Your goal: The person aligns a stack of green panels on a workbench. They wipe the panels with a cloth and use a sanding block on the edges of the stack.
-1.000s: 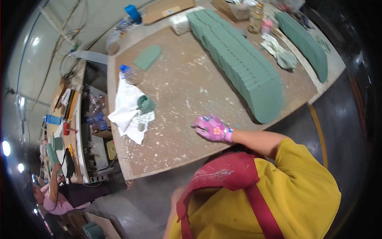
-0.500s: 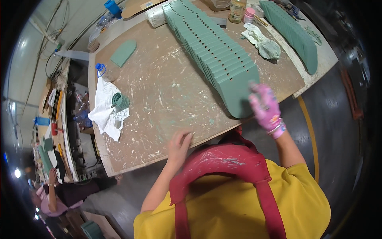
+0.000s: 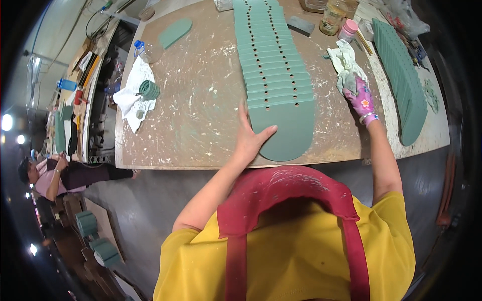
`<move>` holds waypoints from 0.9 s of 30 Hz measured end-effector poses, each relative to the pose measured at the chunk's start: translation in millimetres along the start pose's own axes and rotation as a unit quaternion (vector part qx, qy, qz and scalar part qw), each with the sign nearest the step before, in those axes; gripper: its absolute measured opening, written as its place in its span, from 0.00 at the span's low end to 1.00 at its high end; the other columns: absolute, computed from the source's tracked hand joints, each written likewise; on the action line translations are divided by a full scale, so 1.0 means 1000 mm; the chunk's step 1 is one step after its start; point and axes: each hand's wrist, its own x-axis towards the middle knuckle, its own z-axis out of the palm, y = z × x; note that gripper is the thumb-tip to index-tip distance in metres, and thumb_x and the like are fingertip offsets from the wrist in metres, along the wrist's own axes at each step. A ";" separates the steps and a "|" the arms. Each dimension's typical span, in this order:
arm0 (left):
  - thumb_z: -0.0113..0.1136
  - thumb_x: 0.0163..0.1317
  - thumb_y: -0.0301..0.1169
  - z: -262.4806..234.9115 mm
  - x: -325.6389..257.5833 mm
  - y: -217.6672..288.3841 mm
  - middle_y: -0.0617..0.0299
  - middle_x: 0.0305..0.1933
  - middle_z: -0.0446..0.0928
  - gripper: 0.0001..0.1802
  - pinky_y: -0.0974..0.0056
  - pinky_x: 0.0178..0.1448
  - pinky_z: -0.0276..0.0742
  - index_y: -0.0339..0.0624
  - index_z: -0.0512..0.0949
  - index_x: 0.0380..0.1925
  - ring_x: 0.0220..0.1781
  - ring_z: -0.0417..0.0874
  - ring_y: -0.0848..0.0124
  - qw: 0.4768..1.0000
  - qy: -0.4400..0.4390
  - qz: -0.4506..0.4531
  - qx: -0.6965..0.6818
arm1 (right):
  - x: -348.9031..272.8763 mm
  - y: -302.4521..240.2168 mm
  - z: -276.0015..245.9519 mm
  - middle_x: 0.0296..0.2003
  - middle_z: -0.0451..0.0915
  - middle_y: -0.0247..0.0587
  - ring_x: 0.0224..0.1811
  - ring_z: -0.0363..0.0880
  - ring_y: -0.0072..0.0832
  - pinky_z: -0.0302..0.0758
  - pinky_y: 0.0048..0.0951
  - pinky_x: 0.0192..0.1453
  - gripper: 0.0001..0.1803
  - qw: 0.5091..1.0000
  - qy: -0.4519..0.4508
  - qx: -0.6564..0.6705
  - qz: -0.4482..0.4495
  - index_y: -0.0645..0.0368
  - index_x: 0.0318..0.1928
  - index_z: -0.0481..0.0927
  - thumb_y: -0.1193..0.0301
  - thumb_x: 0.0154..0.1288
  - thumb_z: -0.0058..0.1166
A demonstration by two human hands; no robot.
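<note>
A long row of overlapping green pieces (image 3: 281,130) with rounded ends and two lines of holes runs up the middle of the table. Against its near left edge lies my bare left hand (image 3: 251,138), fingers straight along the side and thumb spread over the nearest piece. To the right, my right hand (image 3: 360,100), in a pink flowered glove, is closed on the near end of a crumpled whitish cloth (image 3: 346,61). Its fingertips are partly hidden in the cloth's folds.
A second green row (image 3: 399,83) stands along the right side. At the back are a dark block (image 3: 300,26), a glass jar (image 3: 333,17) and a pink-lidded jar (image 3: 348,31). On the left lie a single green piece (image 3: 174,33), a green roll (image 3: 149,90) and white cloth (image 3: 131,85). Another person (image 3: 52,175) is far left.
My view has turned, so the green row now runs nearly straight ahead. My left hand has come onto its near piece. My right hand has left the row's edge and taken hold of the cloth.
</note>
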 end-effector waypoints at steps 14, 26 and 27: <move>0.67 0.52 0.30 0.004 0.018 -0.006 0.50 0.62 0.66 0.43 0.59 0.65 0.64 0.37 0.54 0.66 0.62 0.69 0.60 0.997 -0.063 0.014 -0.038 | -0.025 -0.235 -0.068 0.44 0.74 0.48 0.46 0.75 0.44 0.72 0.41 0.50 0.24 0.879 -0.115 0.123 -0.445 0.59 0.48 0.74 0.69 0.47 0.58; 0.70 0.47 0.34 -0.004 0.014 -0.032 0.42 0.71 0.50 0.54 0.57 0.73 0.51 0.32 0.45 0.68 0.73 0.52 0.54 1.000 -0.016 -0.020 -0.010 | 0.028 -0.237 -0.128 0.42 0.77 0.45 0.46 0.77 0.39 0.74 0.38 0.50 0.18 0.915 -0.089 0.161 -0.359 0.60 0.47 0.76 0.67 0.57 0.55; 0.67 0.51 0.34 -0.003 0.016 -0.017 0.44 0.72 0.48 0.53 0.57 0.73 0.50 0.34 0.43 0.69 0.73 0.50 0.55 1.000 -0.007 0.017 0.005 | 0.013 -0.231 -0.127 0.44 0.76 0.47 0.45 0.77 0.41 0.73 0.38 0.50 0.17 0.932 -0.176 0.190 -0.253 0.59 0.46 0.77 0.66 0.56 0.55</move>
